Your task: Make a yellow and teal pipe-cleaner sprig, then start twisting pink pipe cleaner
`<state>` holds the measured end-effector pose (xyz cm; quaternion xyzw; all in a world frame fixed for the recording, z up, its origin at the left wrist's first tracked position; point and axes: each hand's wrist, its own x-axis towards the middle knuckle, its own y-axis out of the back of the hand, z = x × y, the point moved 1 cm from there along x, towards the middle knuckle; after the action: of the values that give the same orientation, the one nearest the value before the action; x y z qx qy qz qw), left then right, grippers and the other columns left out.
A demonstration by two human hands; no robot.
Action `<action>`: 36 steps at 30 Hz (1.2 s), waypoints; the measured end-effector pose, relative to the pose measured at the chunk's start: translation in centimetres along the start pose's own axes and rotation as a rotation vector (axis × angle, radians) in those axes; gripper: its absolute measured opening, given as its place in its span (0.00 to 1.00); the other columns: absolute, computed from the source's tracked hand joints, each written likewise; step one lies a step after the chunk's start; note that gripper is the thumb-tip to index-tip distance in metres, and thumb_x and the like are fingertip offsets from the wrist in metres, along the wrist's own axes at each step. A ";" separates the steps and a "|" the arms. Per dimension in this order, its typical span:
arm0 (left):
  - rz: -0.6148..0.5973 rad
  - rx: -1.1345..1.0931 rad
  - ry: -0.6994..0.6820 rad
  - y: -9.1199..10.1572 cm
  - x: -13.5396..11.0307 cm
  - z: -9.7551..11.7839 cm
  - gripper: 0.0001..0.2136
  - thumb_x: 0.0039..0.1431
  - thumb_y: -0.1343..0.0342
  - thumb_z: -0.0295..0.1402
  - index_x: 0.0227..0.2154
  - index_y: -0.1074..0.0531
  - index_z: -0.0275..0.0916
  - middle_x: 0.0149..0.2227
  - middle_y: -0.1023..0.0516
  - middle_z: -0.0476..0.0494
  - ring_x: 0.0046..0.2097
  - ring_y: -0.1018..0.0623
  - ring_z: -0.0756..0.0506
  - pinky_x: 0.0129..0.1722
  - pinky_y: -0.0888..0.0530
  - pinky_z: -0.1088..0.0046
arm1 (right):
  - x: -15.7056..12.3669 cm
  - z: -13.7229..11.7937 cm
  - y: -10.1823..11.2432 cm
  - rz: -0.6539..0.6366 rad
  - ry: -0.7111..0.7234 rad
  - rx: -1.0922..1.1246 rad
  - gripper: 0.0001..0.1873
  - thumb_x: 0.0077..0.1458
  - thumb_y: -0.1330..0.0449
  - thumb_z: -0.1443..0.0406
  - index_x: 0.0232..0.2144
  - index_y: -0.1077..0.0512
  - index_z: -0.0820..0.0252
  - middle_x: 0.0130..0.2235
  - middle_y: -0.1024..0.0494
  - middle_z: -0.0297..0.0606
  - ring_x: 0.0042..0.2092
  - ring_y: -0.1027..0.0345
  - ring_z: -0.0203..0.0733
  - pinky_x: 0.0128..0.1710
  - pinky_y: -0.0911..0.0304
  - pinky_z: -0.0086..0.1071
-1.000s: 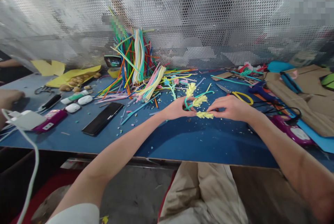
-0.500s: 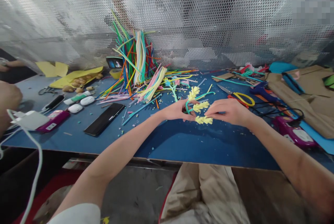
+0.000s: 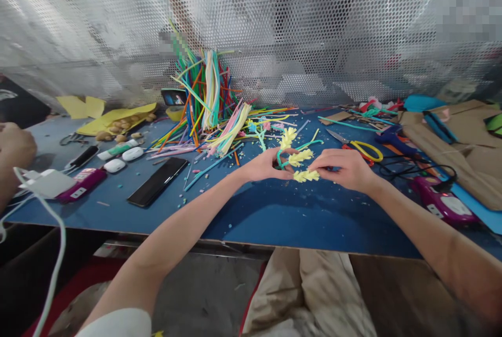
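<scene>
A pipe-cleaner flower (image 3: 300, 157) with several fluffy yellow tips and green stems is held above the blue table. My left hand (image 3: 266, 165) is closed around its green stems, thumb and fingers curled. At the lowest yellow tip, my right hand (image 3: 343, 168) pinches the end between thumb and fingertips. Beyond my left hand lies a light green pipe-cleaner piece (image 3: 261, 138) with blue and pink bits near it. Scissors (image 3: 363, 149) with yellow and red handles lie just past my right hand.
Bundles of coloured pipe cleaners (image 3: 212, 91) stand against the perforated metal panel (image 3: 314, 28). A black phone (image 3: 158, 181), purple power strip (image 3: 82, 184) and white cable (image 3: 58, 253) are at left. Brown paper (image 3: 455, 138) and another purple power strip (image 3: 445, 201) are at right. Another person's hand (image 3: 15, 143) shows far left.
The view has shifted slightly. Both my hands keep their hold on the yellow flower, with only slight movement at the lowest tip. The other person's hand at far left has moved a little.
</scene>
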<state>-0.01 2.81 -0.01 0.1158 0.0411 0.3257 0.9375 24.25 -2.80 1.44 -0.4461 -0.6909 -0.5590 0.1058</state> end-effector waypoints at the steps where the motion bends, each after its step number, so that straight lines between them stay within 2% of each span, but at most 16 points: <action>1: 0.000 0.009 -0.004 0.0 0.0 0.1 0.32 0.48 0.33 0.33 0.56 0.37 0.35 0.34 0.21 0.47 0.35 0.22 0.50 0.41 0.28 0.71 | 0.0 0.0 0.0 0.003 0.002 -0.005 0.08 0.59 0.41 0.68 0.39 0.23 0.55 0.36 0.20 0.36 0.36 0.27 0.36 0.39 0.30 0.31; 11: 0.014 0.081 -0.009 -0.3 -0.5 1.2 0.29 0.49 0.33 0.33 0.54 0.35 0.35 0.32 0.20 0.45 0.33 0.22 0.50 0.39 0.27 0.71 | -0.1 -0.1 0.0 0.020 -0.083 -0.038 0.10 0.61 0.44 0.66 0.39 0.22 0.53 0.36 0.19 0.37 0.36 0.25 0.39 0.37 0.29 0.33; 17: -0.016 0.067 -0.013 -0.3 -0.5 1.5 0.30 0.49 0.33 0.33 0.55 0.36 0.35 0.31 0.22 0.48 0.32 0.23 0.50 0.37 0.28 0.72 | -0.3 0.2 0.1 -0.005 -0.032 -0.049 0.10 0.61 0.43 0.66 0.41 0.23 0.52 0.38 0.18 0.37 0.37 0.24 0.40 0.39 0.29 0.33; 23: -0.020 0.043 -0.017 -0.3 -0.5 0.8 0.31 0.49 0.33 0.34 0.55 0.36 0.35 0.31 0.22 0.48 0.33 0.23 0.50 0.40 0.28 0.70 | -0.2 0.1 -0.1 0.022 -0.025 -0.021 0.08 0.59 0.42 0.66 0.38 0.22 0.53 0.31 0.20 0.36 0.31 0.28 0.37 0.33 0.31 0.33; 31: -0.047 0.007 -0.011 -0.4 -0.4 0.7 0.31 0.49 0.33 0.34 0.55 0.37 0.36 0.31 0.23 0.49 0.33 0.23 0.50 0.38 0.28 0.71 | 0.2 -0.2 0.0 -0.020 -0.079 0.092 0.08 0.60 0.42 0.65 0.36 0.21 0.53 0.29 0.21 0.35 0.29 0.31 0.36 0.31 0.33 0.32; 36: -0.053 0.022 -0.004 -0.3 -0.3 0.7 0.31 0.49 0.33 0.34 0.55 0.37 0.36 0.32 0.22 0.47 0.33 0.23 0.50 0.38 0.28 0.71 | 0.1 0.3 -0.3 0.009 -0.104 0.131 0.08 0.59 0.41 0.64 0.35 0.21 0.54 0.26 0.23 0.34 0.27 0.34 0.35 0.28 0.34 0.32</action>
<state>0.01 2.23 0.61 0.1255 0.0459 0.2998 0.9446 24.10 -2.52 1.24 -0.4696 -0.7286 -0.4882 0.1015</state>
